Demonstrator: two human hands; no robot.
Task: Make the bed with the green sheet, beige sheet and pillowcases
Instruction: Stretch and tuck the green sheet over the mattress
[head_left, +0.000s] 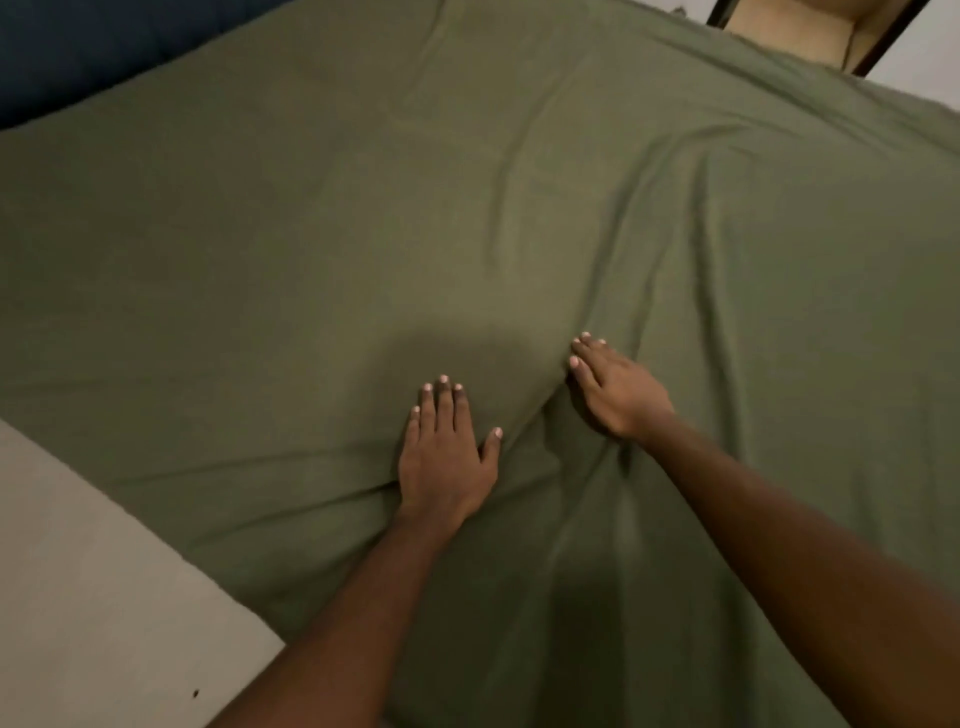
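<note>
The green sheet (363, 234) is spread across the bed and covers nearly all of it in view, from the near edge where it hangs down to the far side. So the first layer looks laid, but not finished: long creases run down the right half, a few shorter ones cross the middle, and a soft ridge of cloth stands up between the two hands. I judge this to be the smoothing stage of the first sheet. No pillows or pillowcases show. A pale surface (78, 571) fills the lower left corner beside the sheet's edge. It may be the floor or the beige sheet; the dim, soft picture does not let me tell. By that reading the beige sheet and the pillowcases are left to do.

The left hand (444, 457) lies palm down on the green sheet, fingers straight and close together, thumb spread to the side. It holds nothing and presses the cloth flat. The right hand (618, 389) is just beside it, a little farther up the bed, also palm down with its fingers extended against the ridge of cloth; its thumb is hidden, yet nothing looks pinched or gripped. Both hands are open and touch only the sheet.

At the far left a dark blue surface (78, 47) borders the sheet.
</note>
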